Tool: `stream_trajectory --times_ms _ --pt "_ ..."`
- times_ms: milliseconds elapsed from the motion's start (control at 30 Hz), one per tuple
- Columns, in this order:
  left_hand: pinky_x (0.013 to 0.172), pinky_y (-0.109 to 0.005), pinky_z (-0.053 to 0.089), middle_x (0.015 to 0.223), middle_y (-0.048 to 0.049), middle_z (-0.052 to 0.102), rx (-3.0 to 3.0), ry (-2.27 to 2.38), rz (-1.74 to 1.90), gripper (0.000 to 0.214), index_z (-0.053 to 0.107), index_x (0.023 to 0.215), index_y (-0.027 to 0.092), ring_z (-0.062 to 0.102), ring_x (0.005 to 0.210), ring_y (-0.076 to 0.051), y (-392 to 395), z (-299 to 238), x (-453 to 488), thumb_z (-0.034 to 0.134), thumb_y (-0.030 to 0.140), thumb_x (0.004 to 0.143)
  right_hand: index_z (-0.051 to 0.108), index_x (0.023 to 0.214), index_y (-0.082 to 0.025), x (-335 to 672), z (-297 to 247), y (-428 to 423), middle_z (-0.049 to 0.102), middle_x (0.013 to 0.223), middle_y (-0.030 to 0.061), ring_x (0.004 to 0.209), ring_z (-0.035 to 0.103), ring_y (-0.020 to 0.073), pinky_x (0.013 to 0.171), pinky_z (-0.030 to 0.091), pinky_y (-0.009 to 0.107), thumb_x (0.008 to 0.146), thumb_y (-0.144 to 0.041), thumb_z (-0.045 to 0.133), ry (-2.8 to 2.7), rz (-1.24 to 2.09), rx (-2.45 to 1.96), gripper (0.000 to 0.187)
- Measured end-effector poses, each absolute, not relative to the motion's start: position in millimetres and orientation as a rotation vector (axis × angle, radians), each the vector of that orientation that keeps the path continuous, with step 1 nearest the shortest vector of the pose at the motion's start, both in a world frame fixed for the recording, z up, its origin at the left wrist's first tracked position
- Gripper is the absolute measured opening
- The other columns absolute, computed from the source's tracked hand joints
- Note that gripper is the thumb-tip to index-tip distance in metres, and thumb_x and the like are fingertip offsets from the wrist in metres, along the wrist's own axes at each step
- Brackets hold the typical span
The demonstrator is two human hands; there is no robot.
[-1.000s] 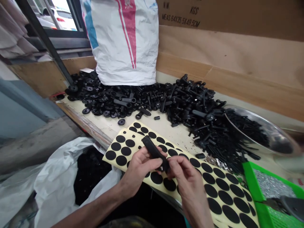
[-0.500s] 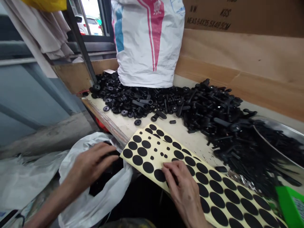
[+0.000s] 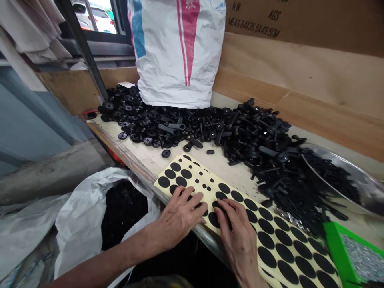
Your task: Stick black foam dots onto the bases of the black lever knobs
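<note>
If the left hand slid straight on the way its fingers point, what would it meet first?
The left hand lies flat on the sticker sheet, fingers pointing up-right. First, probably, the black dots just ahead; beyond them, the pile of black parts.

Small assembly workshop: a worn wooden workbench point(image 3: 144, 160), backed with flattened cardboard, carries a long heap of loose black plastic parts point(image 3: 240, 132). A white woven sack point(image 3: 177, 52) with red and blue stripes stands among them, below a shipping carton point(image 3: 300, 20) printed with weight and measurement lines. A backing sheet of round black adhesive pads point(image 3: 270, 236), a steel bowl point(image 3: 367, 188) and a green tray point(image 3: 331, 244) of small metal pieces line the near edge. A white plastic bag point(image 3: 78, 216) of black parts sits below; a window point(image 3: 93, 16) shows cars outside.
</note>
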State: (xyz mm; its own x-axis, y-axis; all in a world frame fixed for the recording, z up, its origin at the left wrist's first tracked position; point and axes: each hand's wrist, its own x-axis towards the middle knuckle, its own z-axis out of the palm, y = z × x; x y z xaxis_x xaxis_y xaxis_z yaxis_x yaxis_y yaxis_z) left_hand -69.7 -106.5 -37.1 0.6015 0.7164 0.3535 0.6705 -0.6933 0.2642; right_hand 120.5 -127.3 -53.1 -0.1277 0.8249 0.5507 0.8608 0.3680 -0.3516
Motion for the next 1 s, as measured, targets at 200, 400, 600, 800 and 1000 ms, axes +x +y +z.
stream_trajectory --times_ms 200,400,600,800,1000 --pt "0.104 -0.048 0.039 0.124 -0.0098 0.058 2.704 1.059 0.728 0.022 0.058 0.111 0.016 0.046 0.122 -0.030 -103.6 -40.6 -77.0 0.052 0.026 0.093 0.063 0.109 -0.015 102.8 -58.4 -140.4 0.059 0.110 0.0119 0.102 0.055 0.0242 0.088 0.045 0.042 0.092 -0.026 0.057 -1.950 -0.104 -1.438 0.022" --pt "0.105 -0.048 0.042 0.126 -0.0124 0.058 2.787 1.023 0.790 0.022 0.059 0.111 0.016 0.046 0.125 -0.031 -102.2 -44.2 -84.2 0.054 0.026 0.092 0.065 0.087 -0.023 97.9 -58.5 -138.7 0.060 0.103 0.0059 0.100 0.054 0.0251 0.087 0.040 0.046 0.089 -0.031 0.060 -1.789 0.199 -1.552 0.009" --pt "0.104 -0.047 0.042 0.118 -0.0115 0.058 2.759 1.035 0.766 0.021 0.060 0.110 0.016 0.048 0.123 -0.030 -102.1 -41.8 -81.2 0.052 0.025 0.092 0.062 0.103 -0.024 99.2 -54.8 -137.3 0.055 0.113 0.0077 0.106 0.053 0.0253 0.088 0.043 0.046 0.087 -0.034 0.060 -1.670 0.344 -1.576 0.019" --pt "0.105 -0.045 0.041 0.111 -0.0125 0.060 2.756 1.003 0.725 0.020 0.060 0.108 0.015 0.049 0.122 -0.029 -101.4 -36.7 -83.2 0.051 0.022 0.092 0.065 0.085 -0.023 95.4 -57.4 -137.8 0.056 0.108 0.0075 0.104 0.054 0.0248 0.088 0.041 0.044 0.088 -0.031 0.057 -1.711 0.246 -1.548 0.012" --pt "0.109 -0.047 0.037 0.120 -0.0147 0.062 2.601 1.009 0.774 0.027 0.054 0.113 0.012 0.049 0.127 -0.028 -103.1 -39.5 -88.5 0.057 0.024 0.090 0.065 0.072 -0.027 98.9 -44.3 -138.3 0.062 0.105 0.0024 0.103 0.054 0.0261 0.094 0.033 0.049 0.079 -0.029 0.063 -1.725 0.473 -1.585 0.007"
